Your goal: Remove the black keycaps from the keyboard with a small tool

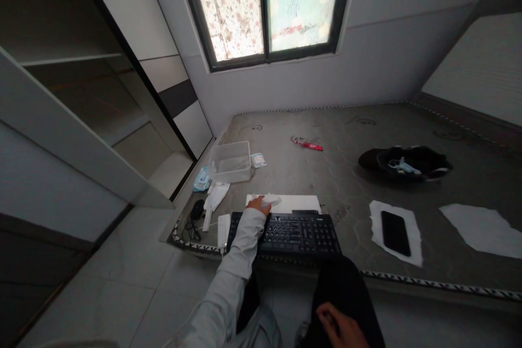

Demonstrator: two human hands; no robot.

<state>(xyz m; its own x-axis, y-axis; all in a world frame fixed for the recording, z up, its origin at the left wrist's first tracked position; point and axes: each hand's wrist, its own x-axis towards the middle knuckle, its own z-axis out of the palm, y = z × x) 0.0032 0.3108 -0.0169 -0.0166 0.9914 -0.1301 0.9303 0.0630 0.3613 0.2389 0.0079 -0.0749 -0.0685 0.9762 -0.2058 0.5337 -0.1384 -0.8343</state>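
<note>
Far left: clear rectangular plastic tray [231,168], set back, probably to leave near space free. Left hand [260,205]: fingers bent and nearly together, apparently pinching a crumpled white tissue [272,199] above a flat white rectangular slab [297,204]; wrist crosses the left part of the black full-size keyboard [297,232]. Keyboard lies flat along the near edge, presumably for seated reach. Right hand [341,327]: loosely curled over the thigh, apparently resting; contents cannot be told. Right: black rectangular phone [395,234] on white sheet [416,253], perhaps as a protective underlay.

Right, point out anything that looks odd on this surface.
The dark cap beyond the phone lies open side up with something pale blue inside, which looks odd for a cap. No spill stands out.
</note>
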